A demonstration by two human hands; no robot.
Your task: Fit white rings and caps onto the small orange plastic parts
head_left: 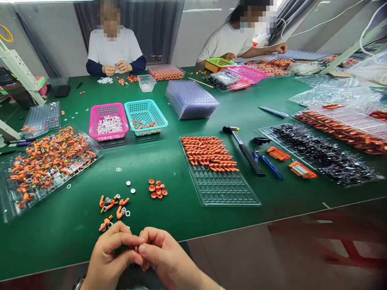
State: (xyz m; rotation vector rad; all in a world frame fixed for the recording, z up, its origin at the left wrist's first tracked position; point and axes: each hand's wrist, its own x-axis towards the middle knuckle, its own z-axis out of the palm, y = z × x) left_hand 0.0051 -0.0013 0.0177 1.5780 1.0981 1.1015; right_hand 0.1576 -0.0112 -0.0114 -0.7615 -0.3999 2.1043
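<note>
My left hand point(110, 253) and my right hand point(166, 253) meet at the table's near edge, fingertips pinched together on a small orange-and-dark part point(137, 249). Most of that part is hidden by the fingers, so its full shape does not show. Just beyond the hands lie several orange hook-shaped pieces point(122, 211) with clear rings and yellow bits. To their right is a small group of round orange caps point(157, 188). Two white discs point(133, 190) rest between these groups.
A clear tray point(9, 209) heaped with orange pieces stands left. Farther back are a pink basket point(93, 125), a turquoise basket point(163, 121) and stacked clear trays point(192, 100). Right are a part-filled tray point(226, 189), a hammer point(246, 155) and black wired parts point(320, 149). Two people sit opposite.
</note>
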